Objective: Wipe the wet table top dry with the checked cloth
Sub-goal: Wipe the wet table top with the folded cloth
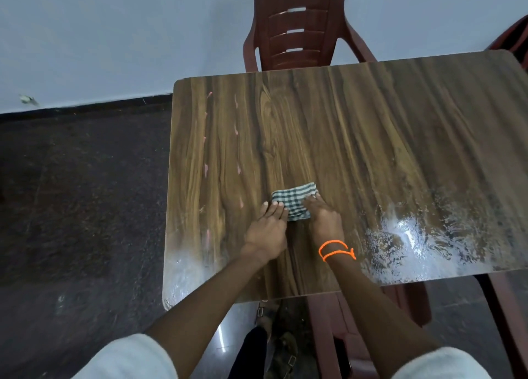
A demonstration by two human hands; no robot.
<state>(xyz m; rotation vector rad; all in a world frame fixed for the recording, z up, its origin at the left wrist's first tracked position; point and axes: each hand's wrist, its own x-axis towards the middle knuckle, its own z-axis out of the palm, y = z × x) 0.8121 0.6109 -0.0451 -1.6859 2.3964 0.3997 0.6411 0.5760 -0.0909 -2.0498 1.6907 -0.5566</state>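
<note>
head view: checked cloth (294, 200), folded small, mid-table near front edge. left hand (267, 230) and right hand (324, 217) press it, fingers straight, close together. step: wiping. wet patch (414, 235) lies rightward on table top (371, 127); next move likely calls for sliding there.

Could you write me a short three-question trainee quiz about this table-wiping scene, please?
1. True or false: both hands press on the checked cloth.
2. Which wrist wears the orange thread: A left, B right?
3. On which side of the person's right hand does the wet patch on the table top glisten?

Key: 1 true, left hand too; 2 B; 3 its right, near the front edge.
</note>
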